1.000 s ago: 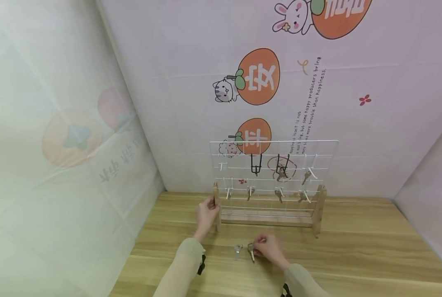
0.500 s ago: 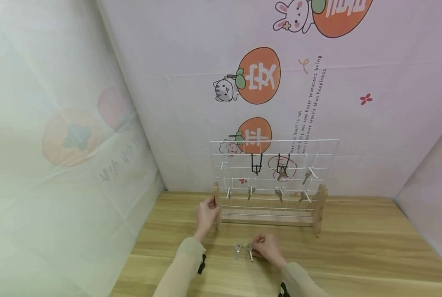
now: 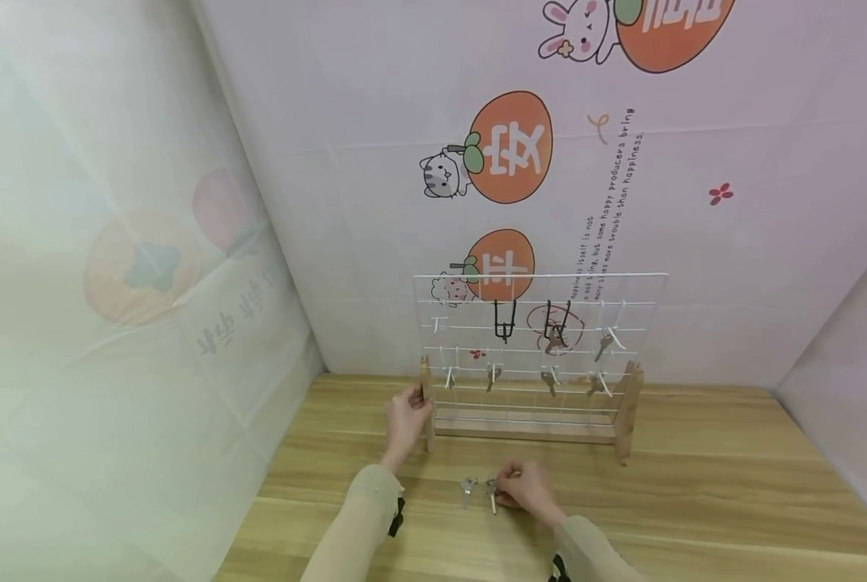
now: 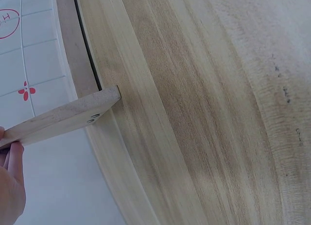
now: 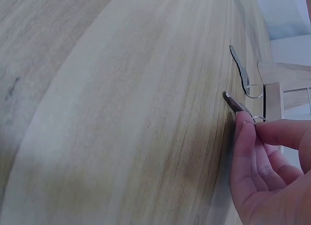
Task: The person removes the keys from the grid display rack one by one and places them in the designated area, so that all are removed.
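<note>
My right hand (image 3: 526, 487) pinches a key (image 3: 492, 495) between thumb and fingers, low over the table. In the right wrist view that key (image 5: 233, 102) juts out past the fingertips, with a thin ring at its head. A second key (image 3: 466, 490) with a ring lies on the wood just left of it. My left hand (image 3: 408, 419) grips the left wooden side post (image 3: 426, 380) of a white wire grid rack (image 3: 535, 276). The left wrist view shows fingers of the left hand (image 4: 12, 186) against the underside of the wooden post (image 4: 63, 115).
Several keys, such as the key (image 3: 604, 346) at upper right, hang from white hooks on the grid. Two black hooks (image 3: 505, 323) sit in the upper row; a key hangs at the right one. A printed cloth wall (image 3: 375, 242) stands behind the wooden table (image 3: 695, 477).
My right hand has shifted slightly left with the key, nearer to the one lying on the table. The left hand keeps its hold on the post.
</note>
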A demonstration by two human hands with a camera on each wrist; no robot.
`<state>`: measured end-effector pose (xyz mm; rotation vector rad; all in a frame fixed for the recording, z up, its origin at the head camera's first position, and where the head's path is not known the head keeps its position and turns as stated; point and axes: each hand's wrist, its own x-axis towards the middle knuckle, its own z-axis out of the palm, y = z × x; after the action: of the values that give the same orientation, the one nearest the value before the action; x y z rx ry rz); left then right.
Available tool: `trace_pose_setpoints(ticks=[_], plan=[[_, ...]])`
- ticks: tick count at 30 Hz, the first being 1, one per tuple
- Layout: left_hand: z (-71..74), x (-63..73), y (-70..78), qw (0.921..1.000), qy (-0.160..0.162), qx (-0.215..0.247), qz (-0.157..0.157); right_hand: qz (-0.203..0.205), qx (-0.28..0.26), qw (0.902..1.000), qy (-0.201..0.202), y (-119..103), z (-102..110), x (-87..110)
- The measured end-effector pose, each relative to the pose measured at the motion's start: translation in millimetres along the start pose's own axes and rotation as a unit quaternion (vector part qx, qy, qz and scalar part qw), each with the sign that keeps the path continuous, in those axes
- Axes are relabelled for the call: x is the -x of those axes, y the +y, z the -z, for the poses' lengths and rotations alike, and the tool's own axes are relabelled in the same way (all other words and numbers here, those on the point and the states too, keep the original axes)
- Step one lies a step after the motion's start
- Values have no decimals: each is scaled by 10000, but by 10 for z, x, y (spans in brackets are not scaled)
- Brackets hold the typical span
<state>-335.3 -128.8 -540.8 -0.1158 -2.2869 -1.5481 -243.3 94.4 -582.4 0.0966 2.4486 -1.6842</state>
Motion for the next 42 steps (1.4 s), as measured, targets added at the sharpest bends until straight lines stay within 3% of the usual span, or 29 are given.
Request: trace_pose_setpoints(ticks=[6, 23, 42], plan=[[1, 4, 16, 10000, 3, 54, -2, -27, 69, 9999, -78, -27, 24, 22], [-11, 1, -6, 9999, -5, 107, 19, -116, 72, 9997, 197, 5, -26, -29], [-7, 6, 11, 10000, 13, 84, -4, -67, 50, 9999, -99, -10, 28, -8]])
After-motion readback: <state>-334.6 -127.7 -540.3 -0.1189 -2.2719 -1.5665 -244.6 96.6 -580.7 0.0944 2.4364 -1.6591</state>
